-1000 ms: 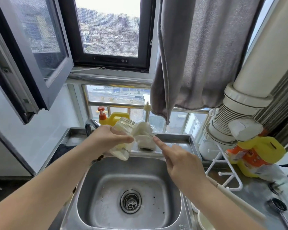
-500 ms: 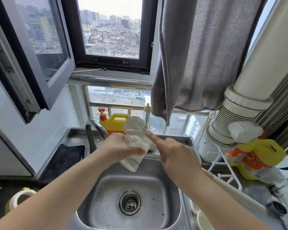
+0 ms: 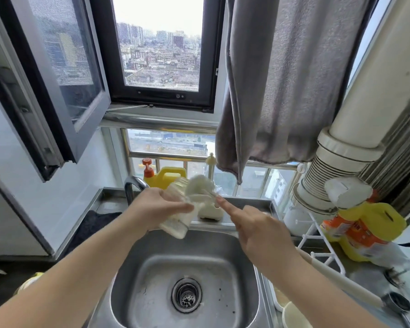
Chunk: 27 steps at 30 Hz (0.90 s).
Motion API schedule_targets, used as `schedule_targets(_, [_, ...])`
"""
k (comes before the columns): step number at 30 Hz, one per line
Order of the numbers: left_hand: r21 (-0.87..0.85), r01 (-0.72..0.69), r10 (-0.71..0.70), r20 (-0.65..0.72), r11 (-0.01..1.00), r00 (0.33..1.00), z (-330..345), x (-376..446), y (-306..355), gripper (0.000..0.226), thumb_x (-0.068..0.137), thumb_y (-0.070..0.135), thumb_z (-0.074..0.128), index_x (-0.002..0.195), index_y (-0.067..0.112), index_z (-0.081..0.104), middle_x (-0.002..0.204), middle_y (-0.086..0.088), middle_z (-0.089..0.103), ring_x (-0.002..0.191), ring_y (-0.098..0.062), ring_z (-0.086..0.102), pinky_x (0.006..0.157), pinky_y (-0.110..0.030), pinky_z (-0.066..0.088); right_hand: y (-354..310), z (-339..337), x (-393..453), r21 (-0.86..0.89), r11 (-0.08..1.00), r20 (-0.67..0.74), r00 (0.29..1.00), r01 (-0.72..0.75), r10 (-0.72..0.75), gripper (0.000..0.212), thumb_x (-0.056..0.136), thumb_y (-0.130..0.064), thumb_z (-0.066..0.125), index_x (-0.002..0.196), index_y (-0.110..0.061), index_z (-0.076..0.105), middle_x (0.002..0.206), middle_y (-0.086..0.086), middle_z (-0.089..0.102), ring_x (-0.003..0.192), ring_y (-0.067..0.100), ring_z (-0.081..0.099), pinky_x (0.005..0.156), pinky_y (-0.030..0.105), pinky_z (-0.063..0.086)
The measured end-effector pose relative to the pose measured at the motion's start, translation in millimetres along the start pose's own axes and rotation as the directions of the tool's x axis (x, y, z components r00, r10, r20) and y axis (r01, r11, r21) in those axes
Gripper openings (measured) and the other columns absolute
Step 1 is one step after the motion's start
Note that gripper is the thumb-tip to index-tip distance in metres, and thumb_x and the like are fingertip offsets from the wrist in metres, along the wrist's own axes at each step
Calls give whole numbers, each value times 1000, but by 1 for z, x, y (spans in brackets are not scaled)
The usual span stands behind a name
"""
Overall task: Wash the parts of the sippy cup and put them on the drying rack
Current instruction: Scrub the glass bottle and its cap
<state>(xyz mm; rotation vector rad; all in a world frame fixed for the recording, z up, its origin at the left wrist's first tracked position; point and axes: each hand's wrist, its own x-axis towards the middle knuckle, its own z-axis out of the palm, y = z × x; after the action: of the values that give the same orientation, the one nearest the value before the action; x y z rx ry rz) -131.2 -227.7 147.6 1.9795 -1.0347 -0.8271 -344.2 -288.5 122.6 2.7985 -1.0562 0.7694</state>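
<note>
Over the back of the steel sink (image 3: 137, 287), my left hand (image 3: 155, 207) grips the clear sippy cup body (image 3: 176, 224), tilted with its base down toward the basin. A white sponge brush head (image 3: 198, 185) sits at the cup's upper mouth. My right hand (image 3: 260, 233) holds the brush, index finger stretched along its stem, and the long white handle (image 3: 341, 280) runs out under my forearm. A cream-coloured part (image 3: 210, 213) stands on the ledge behind the sink. The white wire drying rack (image 3: 317, 235) is to the right.
The faucet (image 3: 131, 185) curves up behind my left hand, next to a yellow detergent jug (image 3: 169, 176). A grey towel (image 3: 282, 91) hangs above. A yellow and orange bottle (image 3: 365, 230) lies by the rack. A dark cloth (image 3: 92, 223) lies left of the sink.
The cup has tipped so that its mouth points up and back. The brush head has moved from the cup's right side to its upper mouth. Both hands stay over the sink's back edge.
</note>
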Motion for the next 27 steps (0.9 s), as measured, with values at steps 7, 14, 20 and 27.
schedule_targets(7, [-595,157,87,359,788,929,-14,-3,-8,80,49,39,83,120,11,61,110,-15,70,100,-31,66,84,-42,56,13,-3,-5,304,953,-19,1000,-10,17,56,93,-23,41,139,-53,30,67,-20,49,59,7,49,53,25,47])
schedule_targets(14, [-874,196,267,337,444,903,-4,-6,-18,110,29,48,94,124,9,56,124,-24,60,110,-38,62,91,-52,51,7,-6,-9,596,803,-53,999,24,9,61,91,-10,49,135,-52,40,78,-21,60,64,2,52,67,9,41])
schedule_targets(20, [-894,184,347,338,408,875,-7,0,-20,82,53,45,85,124,10,62,129,-16,56,117,-35,55,106,-51,36,3,-9,-5,532,847,-54,998,19,11,55,94,-8,50,139,-38,41,70,-33,52,62,-6,51,60,3,34])
schedule_targets(27, [-679,49,252,338,732,907,-8,-6,-13,89,42,43,92,119,14,59,118,-14,66,109,-30,63,97,-48,48,-5,-4,-9,410,911,-99,995,44,-3,59,91,-16,49,141,-43,36,59,-26,39,60,-7,45,55,8,35])
